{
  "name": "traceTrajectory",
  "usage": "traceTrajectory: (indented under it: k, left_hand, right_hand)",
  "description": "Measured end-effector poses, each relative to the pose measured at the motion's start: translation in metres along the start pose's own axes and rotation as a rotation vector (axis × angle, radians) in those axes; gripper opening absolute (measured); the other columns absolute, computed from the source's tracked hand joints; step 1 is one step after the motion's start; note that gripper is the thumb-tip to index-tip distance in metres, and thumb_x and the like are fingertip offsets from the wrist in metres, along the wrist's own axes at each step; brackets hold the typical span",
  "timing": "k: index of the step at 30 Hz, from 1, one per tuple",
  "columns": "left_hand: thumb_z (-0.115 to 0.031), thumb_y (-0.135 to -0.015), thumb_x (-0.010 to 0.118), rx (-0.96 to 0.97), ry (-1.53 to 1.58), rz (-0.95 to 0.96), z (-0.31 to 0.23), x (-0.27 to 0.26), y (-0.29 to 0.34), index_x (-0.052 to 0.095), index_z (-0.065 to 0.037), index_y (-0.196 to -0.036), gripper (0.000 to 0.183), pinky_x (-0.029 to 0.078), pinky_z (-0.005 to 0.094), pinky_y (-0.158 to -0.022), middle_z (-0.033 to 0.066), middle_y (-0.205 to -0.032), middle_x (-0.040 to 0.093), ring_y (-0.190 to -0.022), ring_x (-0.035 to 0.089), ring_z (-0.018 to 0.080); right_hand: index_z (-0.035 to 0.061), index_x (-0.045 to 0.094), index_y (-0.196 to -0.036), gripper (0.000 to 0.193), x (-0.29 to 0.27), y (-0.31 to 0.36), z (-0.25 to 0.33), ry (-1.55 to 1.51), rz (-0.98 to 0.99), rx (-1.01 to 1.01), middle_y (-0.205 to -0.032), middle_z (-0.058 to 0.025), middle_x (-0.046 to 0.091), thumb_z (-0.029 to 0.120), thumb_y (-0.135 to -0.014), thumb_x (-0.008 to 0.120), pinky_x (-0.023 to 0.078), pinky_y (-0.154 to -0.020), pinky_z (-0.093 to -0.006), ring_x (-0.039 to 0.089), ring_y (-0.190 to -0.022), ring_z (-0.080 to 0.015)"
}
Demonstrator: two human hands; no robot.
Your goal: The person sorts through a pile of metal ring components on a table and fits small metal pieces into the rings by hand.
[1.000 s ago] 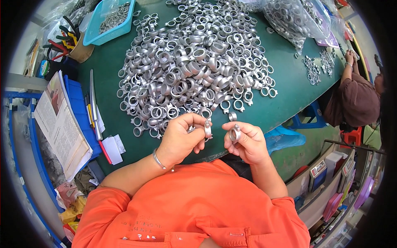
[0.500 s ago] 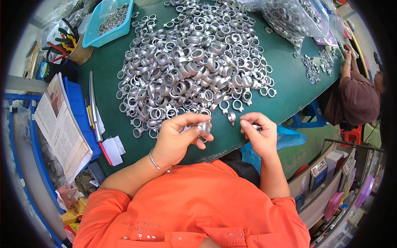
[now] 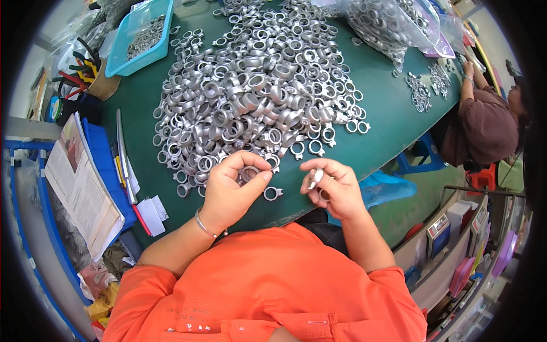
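I watch through a single head-worn fisheye, the left of a side-by-side pair. It looks steeply down and forward from above the wearer's orange shirt [image 3: 245,279], which looms large along the bottom edge. The left hand [image 3: 225,191] and right hand [image 3: 341,192] sit near my centre; the green worktop [image 3: 387,117] stretches away beyond them, and straight edges bow toward the dark, rounded border.

Orange short-sleeved shirt [image 3: 250,265]; thin silver bangle [image 3: 203,224].
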State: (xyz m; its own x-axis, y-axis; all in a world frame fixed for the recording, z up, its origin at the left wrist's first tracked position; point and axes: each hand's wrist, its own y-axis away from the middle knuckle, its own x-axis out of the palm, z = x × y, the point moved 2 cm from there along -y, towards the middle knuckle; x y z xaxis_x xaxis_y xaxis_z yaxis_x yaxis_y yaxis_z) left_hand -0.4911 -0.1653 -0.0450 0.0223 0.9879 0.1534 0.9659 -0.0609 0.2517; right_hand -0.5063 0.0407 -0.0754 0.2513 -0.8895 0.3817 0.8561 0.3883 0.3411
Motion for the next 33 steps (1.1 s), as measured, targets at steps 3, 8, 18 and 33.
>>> traceTrajectory:
  k: [3, 8, 18, 33]
  left_hand:
    - [-0.001, -0.080, 0.064, 0.085, -0.112, 0.039, -0.003, 0.007, 0.000, 0.062, -0.002, -0.087, 0.008, 0.045, 0.0196, -0.059, -0.0005, -0.084, 0.058, -0.067, 0.054, 0.0039]
    - [-0.003, -0.075, 0.069, 0.363, -0.361, 0.181, -0.008, 0.018, 0.001, 0.065, -0.003, -0.091, 0.016, 0.044, 0.0206, -0.056, 0.0027, -0.083, 0.055, -0.063, 0.052, 0.0064]
    - [-0.003, -0.073, 0.071, 0.292, -0.420, 0.339, 0.006, 0.021, 0.002, 0.066, -0.002, -0.085, 0.013, 0.045, 0.0183, -0.058, 0.0042, -0.088, 0.056, -0.070, 0.054, 0.0074]
    - [-0.017, -0.090, 0.048, -0.083, 0.869, 0.272, 0.007, -0.013, -0.008, 0.054, -0.002, -0.090, 0.017, 0.046, 0.0222, -0.044, 0.0154, -0.094, 0.054, -0.071, 0.055, 0.0193]
  right_hand:
    - [-0.0047, 0.059, -0.105, 0.025, 0.003, 0.001, -0.002, -0.261, 0.088, 0.114, -0.072, -0.0152, 0.063, 0.007, -0.088, 0.044, 0.032, -0.036, -0.0205, 0.049, -0.044, -0.0106]
    - [-0.0079, 0.056, -0.108, 0.033, 0.007, 0.003, -0.009, -0.478, 0.223, 0.220, -0.067, -0.0193, 0.062, 0.012, -0.087, 0.040, 0.033, -0.034, -0.0225, 0.048, -0.040, -0.0164]
    - [-0.0029, 0.052, -0.117, 0.036, 0.020, 0.013, 0.005, -0.005, 0.276, 0.352, -0.067, -0.0134, 0.063, 0.014, -0.088, 0.039, 0.042, -0.041, -0.0230, 0.052, -0.043, -0.0129]
    - [0.0026, 0.064, -0.085, 0.016, -0.003, -0.013, 0.012, 0.865, -0.132, -0.342, -0.073, -0.0081, 0.064, 0.013, -0.076, 0.072, 0.046, -0.054, -0.0262, 0.058, -0.059, -0.0128]
